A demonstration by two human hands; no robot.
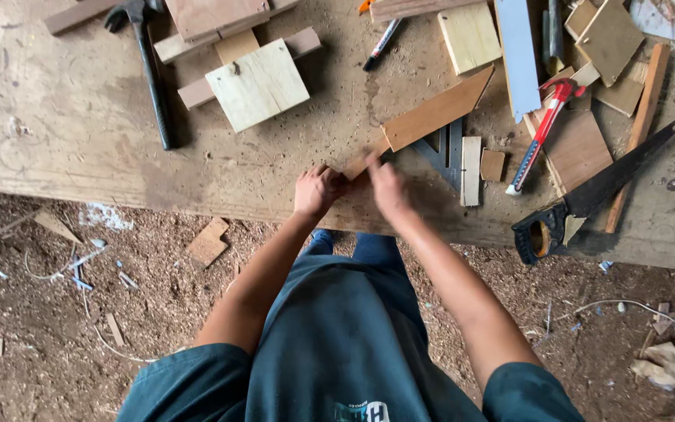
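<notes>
Pinched at its near end by both hands, left hand [318, 190] and right hand [384, 186], the slanted wooden strip [429, 117] may be snagged on the square [443, 152] at 3 o'clock on the worktop [64, 133].

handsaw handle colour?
Black, like the blade; the handsaw lies on the workbench, right of both hands. Head view.

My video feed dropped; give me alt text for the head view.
Both hands, left hand and right hand, pinch the near end of a long angled wood strip on a worn workbench, hammer left, handsaw right.
</notes>
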